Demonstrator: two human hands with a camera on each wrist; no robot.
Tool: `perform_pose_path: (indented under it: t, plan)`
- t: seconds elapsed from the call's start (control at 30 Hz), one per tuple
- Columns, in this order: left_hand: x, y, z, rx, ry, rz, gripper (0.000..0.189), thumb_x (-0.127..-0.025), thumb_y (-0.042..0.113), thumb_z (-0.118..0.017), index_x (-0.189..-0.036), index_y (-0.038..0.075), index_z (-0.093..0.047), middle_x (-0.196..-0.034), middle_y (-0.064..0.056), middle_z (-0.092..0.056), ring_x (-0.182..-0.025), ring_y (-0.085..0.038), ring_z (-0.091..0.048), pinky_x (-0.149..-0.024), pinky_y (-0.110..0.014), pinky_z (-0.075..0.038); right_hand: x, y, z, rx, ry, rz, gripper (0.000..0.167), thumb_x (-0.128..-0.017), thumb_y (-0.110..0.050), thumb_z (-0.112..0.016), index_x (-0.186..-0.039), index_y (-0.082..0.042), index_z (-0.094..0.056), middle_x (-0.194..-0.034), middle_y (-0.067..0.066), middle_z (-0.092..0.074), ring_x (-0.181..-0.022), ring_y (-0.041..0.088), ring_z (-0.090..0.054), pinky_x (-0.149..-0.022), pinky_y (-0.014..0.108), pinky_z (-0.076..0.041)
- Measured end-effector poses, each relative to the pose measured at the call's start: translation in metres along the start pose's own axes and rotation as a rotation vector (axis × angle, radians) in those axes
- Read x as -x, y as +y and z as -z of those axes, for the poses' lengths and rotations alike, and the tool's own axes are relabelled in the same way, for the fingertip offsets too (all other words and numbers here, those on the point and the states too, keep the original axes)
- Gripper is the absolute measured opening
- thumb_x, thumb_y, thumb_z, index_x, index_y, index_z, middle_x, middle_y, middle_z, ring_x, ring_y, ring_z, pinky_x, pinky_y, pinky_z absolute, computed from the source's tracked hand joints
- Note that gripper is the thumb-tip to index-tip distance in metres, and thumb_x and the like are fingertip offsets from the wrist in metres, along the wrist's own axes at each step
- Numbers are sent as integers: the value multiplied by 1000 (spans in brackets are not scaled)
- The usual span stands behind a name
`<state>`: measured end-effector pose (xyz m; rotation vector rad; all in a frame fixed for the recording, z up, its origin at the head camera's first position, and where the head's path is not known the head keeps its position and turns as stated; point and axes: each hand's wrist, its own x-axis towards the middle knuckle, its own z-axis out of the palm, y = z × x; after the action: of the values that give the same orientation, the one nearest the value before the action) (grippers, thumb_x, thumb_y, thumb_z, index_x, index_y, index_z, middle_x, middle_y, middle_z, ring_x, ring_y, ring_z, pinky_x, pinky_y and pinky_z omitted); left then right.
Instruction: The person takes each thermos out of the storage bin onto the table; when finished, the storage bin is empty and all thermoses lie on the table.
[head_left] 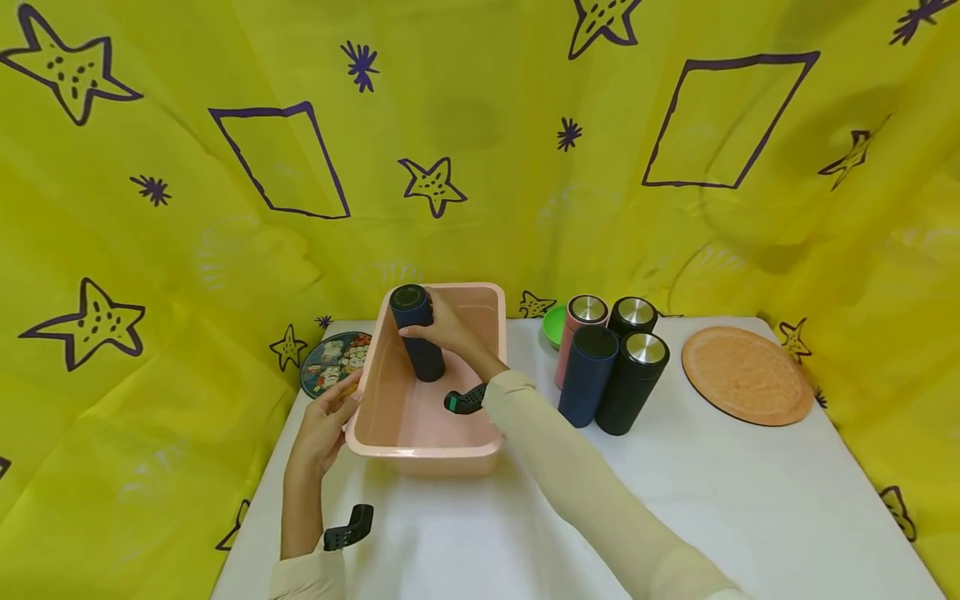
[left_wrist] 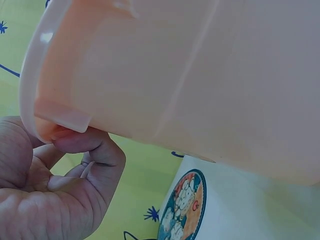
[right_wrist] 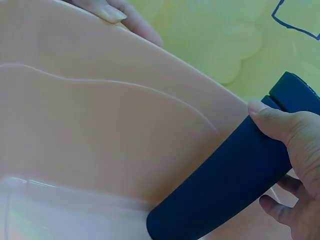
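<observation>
A pink plastic tub (head_left: 427,455) stands on the white table, and my left hand (head_left: 322,429) grips its left rim. In the left wrist view, the fingers of that left hand (left_wrist: 65,190) curl under the rim of the tub (left_wrist: 165,75). My right hand (head_left: 442,325) holds a dark blue flask (head_left: 423,354) near its top, inside the tub. The right wrist view shows the flask (right_wrist: 220,175) slanted against the tub wall, with the right hand's thumb (right_wrist: 272,120) across its upper body. Whether the flask's base touches the tub floor I cannot tell.
Right of the tub stand several flasks: a pink one (head_left: 567,350), a blue one (head_left: 587,383), a black one (head_left: 630,392) and another black one behind. A green bowl (head_left: 553,325) is partly hidden. A round brown board (head_left: 746,375) lies far right, a patterned round mat (head_left: 330,362) left.
</observation>
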<state>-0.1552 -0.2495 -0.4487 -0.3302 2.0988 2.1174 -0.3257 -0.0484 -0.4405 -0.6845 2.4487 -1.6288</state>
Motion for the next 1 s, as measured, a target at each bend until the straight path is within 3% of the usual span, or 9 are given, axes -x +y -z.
perform_pose_path:
  t: [0.27,0.73,1.0]
  plan:
    - [0,-2,0,7,-6,-9,52,-101,18,-54,-151,15,-39,-113,5,-58,-95,-9,-65,-79,-30,-58,2,1,-3,-16,32,19,79,-82,-16,-80,-148,-7,-36,-142,13,-51,-129,29,-51,-109,43,-42]
    - [-1,-1,1,0,-8,-24,52,-101,20,-55,-151,16,-40,-108,6,-61,-92,-9,-64,-75,-28,-58,3,-12,2,79,-22,63,79,-81,-24,-81,-147,-10,-40,-140,10,-53,-127,26,-54,-104,40,-47]
    - [0,-2,2,-4,-2,-17,53,-100,21,-56,-150,15,-40,-109,7,-60,-95,-9,-64,-78,-28,-58,7,-33,14,81,5,55,86,-80,-34,-81,-148,-8,-36,-139,14,-54,-125,31,-56,-94,40,-54]
